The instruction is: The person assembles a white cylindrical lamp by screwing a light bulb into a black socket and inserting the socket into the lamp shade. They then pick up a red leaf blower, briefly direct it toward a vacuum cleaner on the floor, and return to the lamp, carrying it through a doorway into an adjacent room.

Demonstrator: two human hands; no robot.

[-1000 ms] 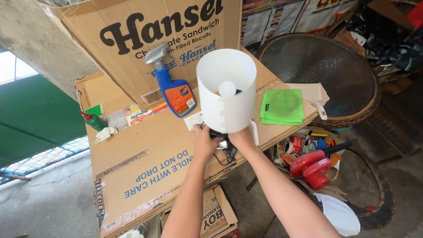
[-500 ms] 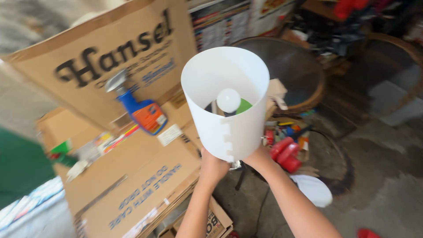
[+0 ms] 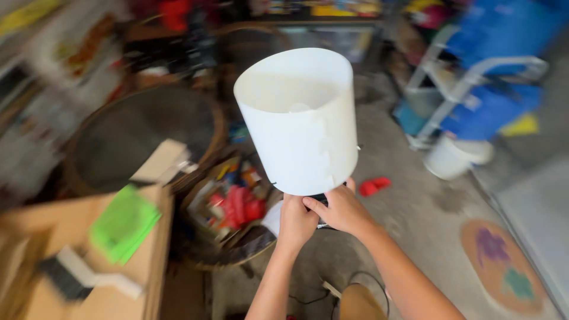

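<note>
A white cylindrical lamp shade [image 3: 299,121] stands upright in mid-air, its open top facing me, with the top of a white bulb just showing inside. My left hand [image 3: 296,221] and my right hand [image 3: 339,207] both grip the dark lamp base under the shade, side by side and touching. The base itself is mostly hidden by my fingers and the shade.
A cardboard box top [image 3: 89,255] at lower left carries a green cloth [image 3: 123,223] and a brush [image 3: 83,275]. A round woven basket [image 3: 228,210] holds red items. A white bucket [image 3: 453,157] and a blue cart [image 3: 486,83] stand at right; a small mat [image 3: 504,272] lies on the floor.
The view has swung right, away from the big printed box and spray bottle. The lamp has stayed in both hands and now hangs over the floor beside the basket.
</note>
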